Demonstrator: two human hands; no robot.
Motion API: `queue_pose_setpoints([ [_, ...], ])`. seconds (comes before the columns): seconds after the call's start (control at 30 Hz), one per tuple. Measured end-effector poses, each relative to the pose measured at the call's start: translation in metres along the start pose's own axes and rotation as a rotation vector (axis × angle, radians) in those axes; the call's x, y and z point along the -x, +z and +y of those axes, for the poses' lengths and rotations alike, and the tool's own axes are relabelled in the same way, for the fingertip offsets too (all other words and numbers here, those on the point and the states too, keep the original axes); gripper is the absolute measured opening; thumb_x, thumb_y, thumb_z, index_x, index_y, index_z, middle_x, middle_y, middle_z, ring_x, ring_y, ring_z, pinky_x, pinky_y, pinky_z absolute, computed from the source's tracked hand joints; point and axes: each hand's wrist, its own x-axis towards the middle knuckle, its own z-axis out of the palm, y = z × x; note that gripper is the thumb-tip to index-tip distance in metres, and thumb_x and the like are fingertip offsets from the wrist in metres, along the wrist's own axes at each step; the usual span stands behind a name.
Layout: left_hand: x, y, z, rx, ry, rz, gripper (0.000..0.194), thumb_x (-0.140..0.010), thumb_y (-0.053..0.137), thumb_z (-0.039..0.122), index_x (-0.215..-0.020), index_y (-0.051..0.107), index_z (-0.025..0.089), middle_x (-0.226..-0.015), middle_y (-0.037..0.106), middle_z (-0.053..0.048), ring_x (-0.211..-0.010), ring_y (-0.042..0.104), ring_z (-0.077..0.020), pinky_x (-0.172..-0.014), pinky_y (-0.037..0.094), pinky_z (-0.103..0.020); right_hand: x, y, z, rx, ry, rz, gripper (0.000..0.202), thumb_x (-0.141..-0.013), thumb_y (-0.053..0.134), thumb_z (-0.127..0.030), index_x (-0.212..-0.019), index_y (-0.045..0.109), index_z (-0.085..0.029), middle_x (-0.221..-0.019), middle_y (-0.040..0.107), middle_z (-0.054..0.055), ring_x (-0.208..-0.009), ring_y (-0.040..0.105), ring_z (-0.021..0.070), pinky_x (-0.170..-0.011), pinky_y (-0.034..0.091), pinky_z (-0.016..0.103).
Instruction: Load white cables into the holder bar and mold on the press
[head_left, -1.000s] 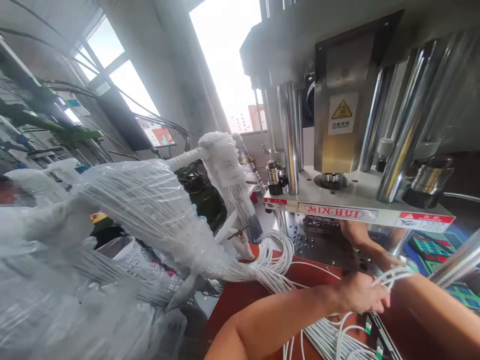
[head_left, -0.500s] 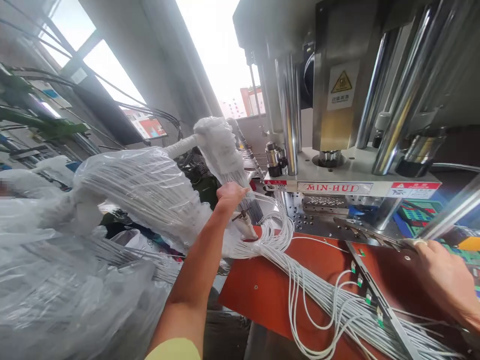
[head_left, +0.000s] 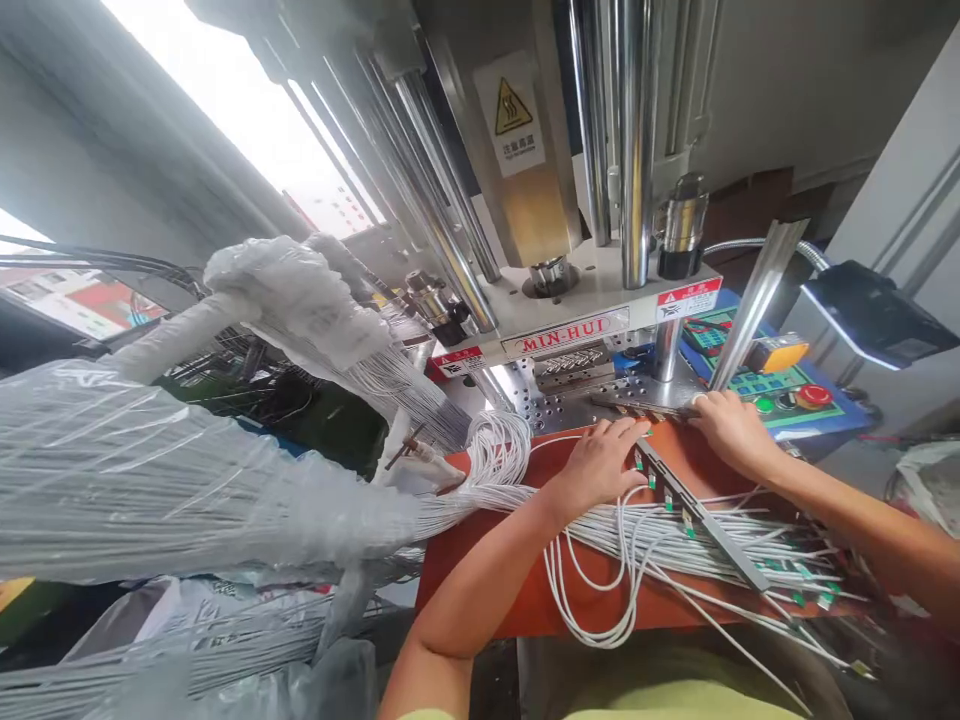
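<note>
My right hand [head_left: 731, 430] is closed on the near end of a long, thin metal strip [head_left: 637, 408], which reaches left along the front of the press bed. My left hand [head_left: 602, 462] is held over the white cables with its fingers apart, close to the upper end of a grey metal bar [head_left: 705, 525]. Small green-and-white connectors [head_left: 669, 500] sit along that bar. Beneath it runs a thick bundle of white cables [head_left: 615, 530] across a red-brown board [head_left: 469, 590], some of them looping over the front.
A MIN-HUI press [head_left: 566, 330] stands ahead, with a metal mould [head_left: 574, 368] on its bed. At the right is a control panel with a red button [head_left: 814, 397] and a black lamp [head_left: 877, 310]. Plastic-wrapped cable bundles [head_left: 195, 460] hang on a rack at the left.
My left hand has left the hanging cables and come right, over the board beside the bar. The view has turned right. My right hand still holds the strip by the press bed.
</note>
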Motion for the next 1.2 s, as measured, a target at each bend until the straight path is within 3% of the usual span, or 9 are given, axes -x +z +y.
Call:
queue_pose_setpoints([
  [0.17, -0.008, -0.004, -0.016, 0.081, -0.042, -0.078, 0.059, -0.067, 0.074, 0.015, -0.124, 0.064, 0.027, -0.142, 0.053, -0.004, -0.13, 0.043, -0.0312, -0.118, 0.02, -0.042, 0.003, -0.013, -0.008, 0.011, -0.002, -0.079, 0.017, -0.092, 0.047, -0.028, -0.098, 0.057, -0.017, -0.1, 0.06, 0.013, -0.096, 0.052, 0.0295, -0.066, 0.037, 0.035],
  [0.33, -0.021, -0.013, -0.023, 0.048, 0.04, -0.199, 0.053, -0.067, 0.074, 0.016, -0.118, 0.067, 0.024, -0.132, 0.06, -0.006, -0.122, 0.048, -0.029, -0.112, 0.031, -0.04, 0.064, -0.046, -0.042, -0.166, -0.161, 0.02, 0.053, -0.086, 0.056, -0.041, -0.134, 0.045, -0.019, -0.109, 0.063, 0.012, -0.097, 0.057, 0.0288, -0.073, 0.043, 0.038],
  [0.43, -0.03, -0.014, -0.029, -0.012, 0.122, -0.261, 0.05, -0.064, 0.076, 0.018, -0.114, 0.068, 0.022, -0.124, 0.064, -0.009, -0.116, 0.051, -0.0285, -0.108, 0.036, -0.039, 0.101, -0.047, -0.069, -0.151, -0.159, -0.021, 0.043, -0.084, 0.058, -0.037, -0.123, 0.053, -0.02, -0.092, 0.066, 0.009, -0.081, 0.059, 0.0267, -0.07, 0.044, 0.039],
  [0.53, -0.033, -0.013, -0.031, -0.07, 0.173, -0.268, 0.046, -0.066, 0.075, 0.019, -0.111, 0.068, 0.021, -0.118, 0.066, -0.01, -0.109, 0.053, -0.028, -0.103, 0.039, -0.04, 0.116, -0.037, -0.081, -0.14, -0.13, -0.002, 0.024, -0.086, 0.051, -0.027, -0.108, 0.059, -0.019, -0.086, 0.065, 0.01, -0.08, 0.06, 0.0268, -0.067, 0.046, 0.038],
  [0.63, -0.031, -0.014, -0.031, -0.094, 0.179, -0.257, 0.038, -0.068, 0.074, 0.02, -0.105, 0.069, 0.021, -0.112, 0.068, -0.01, -0.103, 0.055, -0.0271, -0.1, 0.041, -0.039, 0.114, -0.03, -0.078, -0.179, -0.096, 0.045, 0.039, -0.087, 0.046, -0.021, -0.124, 0.053, -0.016, -0.086, 0.066, 0.01, -0.08, 0.061, 0.0268, -0.067, 0.049, 0.037],
  [0.77, -0.031, -0.017, -0.036, -0.13, 0.171, -0.238, 0.032, -0.069, 0.076, 0.026, -0.1, 0.07, 0.021, -0.105, 0.069, -0.008, -0.097, 0.055, -0.0257, -0.095, 0.042, -0.038, 0.104, -0.027, -0.066, -0.162, -0.049, 0.04, 0.058, -0.087, 0.043, -0.018, -0.144, 0.035, -0.01, -0.104, 0.066, 0.016, -0.092, 0.062, 0.0293, -0.072, 0.052, 0.04],
  [0.9, -0.032, -0.017, -0.047, -0.199, 0.205, -0.169, 0.038, -0.068, 0.079, 0.031, -0.103, 0.072, 0.021, -0.107, 0.069, -0.009, -0.104, 0.053, -0.028, -0.101, 0.036, -0.04, 0.093, -0.021, -0.059, -0.221, -0.116, -0.031, 0.052, -0.09, 0.046, -0.022, -0.141, 0.04, -0.012, -0.108, 0.065, 0.017, -0.097, 0.06, 0.03, -0.079, 0.053, 0.041],
  [1.07, -0.031, -0.016, -0.051, -0.214, 0.144, -0.07, 0.042, -0.063, 0.083, 0.033, -0.102, 0.073, 0.025, -0.109, 0.069, -0.007, -0.115, 0.049, -0.0295, -0.115, 0.013, -0.048, 0.081, -0.021, -0.048, -0.218, -0.161, -0.022, 0.043, -0.094, 0.047, -0.029, -0.136, 0.047, -0.018, -0.115, 0.062, 0.017, -0.108, 0.058, 0.0318, -0.086, 0.05, 0.046],
  [1.2, -0.03, -0.023, -0.043, -0.249, 0.167, -0.032, 0.039, -0.065, 0.082, 0.034, -0.102, 0.071, 0.023, -0.107, 0.067, -0.006, -0.109, 0.055, -0.0261, -0.114, 0.018, -0.045, 0.069, -0.029, -0.034, -0.242, -0.29, 0.061, 0.045, -0.093, 0.048, -0.027, -0.137, 0.044, -0.016, -0.124, 0.058, 0.017, -0.116, 0.052, 0.0308, -0.094, 0.045, 0.046],
])
